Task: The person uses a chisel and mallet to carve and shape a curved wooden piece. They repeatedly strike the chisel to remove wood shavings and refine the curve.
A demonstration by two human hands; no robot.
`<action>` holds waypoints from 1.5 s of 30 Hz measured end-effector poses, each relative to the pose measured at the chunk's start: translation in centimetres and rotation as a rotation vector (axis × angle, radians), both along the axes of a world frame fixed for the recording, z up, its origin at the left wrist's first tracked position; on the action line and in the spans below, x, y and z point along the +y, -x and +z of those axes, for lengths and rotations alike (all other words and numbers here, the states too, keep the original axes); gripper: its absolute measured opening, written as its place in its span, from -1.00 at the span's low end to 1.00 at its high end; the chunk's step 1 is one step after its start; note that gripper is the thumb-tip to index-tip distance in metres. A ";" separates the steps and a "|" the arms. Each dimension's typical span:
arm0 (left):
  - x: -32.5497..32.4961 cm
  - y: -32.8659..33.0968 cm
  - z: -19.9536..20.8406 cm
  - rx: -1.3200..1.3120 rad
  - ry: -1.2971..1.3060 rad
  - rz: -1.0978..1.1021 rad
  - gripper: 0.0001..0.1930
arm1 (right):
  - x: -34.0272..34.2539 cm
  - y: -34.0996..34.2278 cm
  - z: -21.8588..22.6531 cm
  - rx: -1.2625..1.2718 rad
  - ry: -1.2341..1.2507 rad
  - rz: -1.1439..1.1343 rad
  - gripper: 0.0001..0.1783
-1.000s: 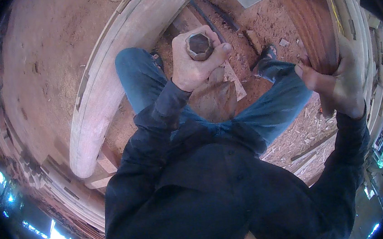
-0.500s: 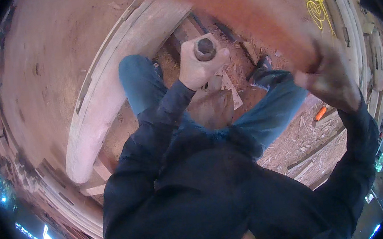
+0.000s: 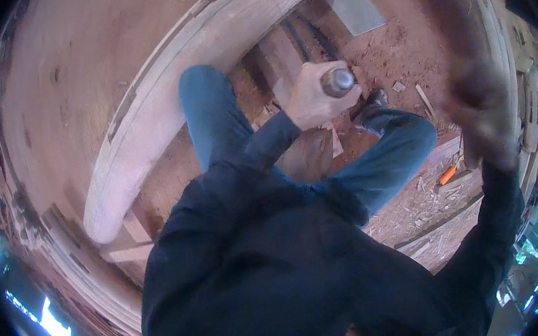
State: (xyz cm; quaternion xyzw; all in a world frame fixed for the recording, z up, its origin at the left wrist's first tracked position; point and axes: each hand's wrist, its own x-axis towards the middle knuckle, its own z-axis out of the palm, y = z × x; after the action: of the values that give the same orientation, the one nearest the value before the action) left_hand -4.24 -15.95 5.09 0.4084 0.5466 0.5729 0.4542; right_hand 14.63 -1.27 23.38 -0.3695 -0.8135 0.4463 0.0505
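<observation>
My left hand (image 3: 312, 99) is in front of me between my knees, its fingers wrapped round an upright handle. Only the handle's round, greyish end (image 3: 339, 81) shows, nearly end-on; its lower part is hidden beneath the fist. On the right, my right hand (image 3: 481, 120) is raised and smeared by motion, closed on a long brown wooden club (image 3: 451, 17). The club reaches toward the top edge of the view and is blurred too. Beneath my left hand are a block of wood (image 3: 309, 155) and pale splinters.
A long, curved pale timber (image 3: 150, 121) lies along my left. A flat grey board (image 3: 357, 6) is beyond my hands. An orange-handled tool (image 3: 447, 175) rests among wood shavings at my right, beside several strips of wood. Stacked planks (image 3: 97, 288) line the lower left.
The wooden club has swung from across the upper middle to the upper right. My left hand and its handle appear further right and slightly lower. The view has shifted, showing the grey board.
</observation>
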 end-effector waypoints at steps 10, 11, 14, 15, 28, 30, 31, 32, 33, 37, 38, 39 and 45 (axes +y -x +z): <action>1.2 0.1 -13.6 -0.147 -0.216 0.109 -0.92 | -3.9 0.2 -9.0 -0.471 -0.409 0.596 -0.49; 2.8 1.8 -12.6 -0.129 -0.196 0.128 -0.90 | -3.5 -0.9 -9.1 -0.410 -0.323 0.603 -0.49; 0.7 2.3 -8.2 -0.193 -0.007 0.120 -0.83 | -3.3 -2.0 -5.7 -0.293 -0.232 0.170 -0.48; 1.6 4.6 -6.6 -0.154 0.021 0.132 -0.80 | -2.0 -0.7 -5.8 -0.214 -0.248 0.008 -0.47; -0.6 9.2 -3.3 -0.429 -0.167 0.233 -0.80 | -3.5 -3.6 -20.1 -0.179 1.018 -0.736 -0.60; -0.3 9.4 -3.8 -0.382 -0.108 0.184 -0.76 | -2.9 -3.9 -22.1 -0.169 1.087 -0.804 -0.62; 0.2 9.2 -3.8 -0.360 -0.054 0.170 -0.74 | -2.7 -3.9 -22.9 -0.166 1.126 -0.834 -0.63; 0.8 9.1 -3.6 -0.334 -0.012 0.162 -0.71 | -2.0 -4.0 -23.2 -0.140 1.183 -0.861 -0.61; 1.3 9.0 -3.7 -0.307 0.031 0.154 -0.68 | -1.7 -4.0 -23.4 -0.133 1.193 -0.887 -0.60; 2.1 8.8 -4.1 -0.131 0.088 0.193 -0.60 | -1.4 -4.4 -23.9 -0.174 1.203 -0.921 -0.58; 2.2 9.2 -4.1 -0.137 0.101 0.151 -0.59 | -1.2 -4.2 -23.9 -0.200 1.195 -0.924 -0.58; 2.2 9.6 -4.1 -0.143 0.113 0.110 -0.58 | -1.2 -4.1 -23.9 -0.227 1.188 -0.927 -0.58; 2.1 10.3 -6.0 -0.237 0.074 -0.020 -0.58 | -1.4 -4.9 -24.8 -0.284 1.216 -0.816 -0.64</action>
State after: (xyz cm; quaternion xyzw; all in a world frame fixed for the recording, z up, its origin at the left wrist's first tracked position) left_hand -14.54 -13.88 -0.94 0.3263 0.5057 0.5920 0.5361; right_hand 19.52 -2.71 -1.46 -0.6591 -0.2202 0.7111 -0.1068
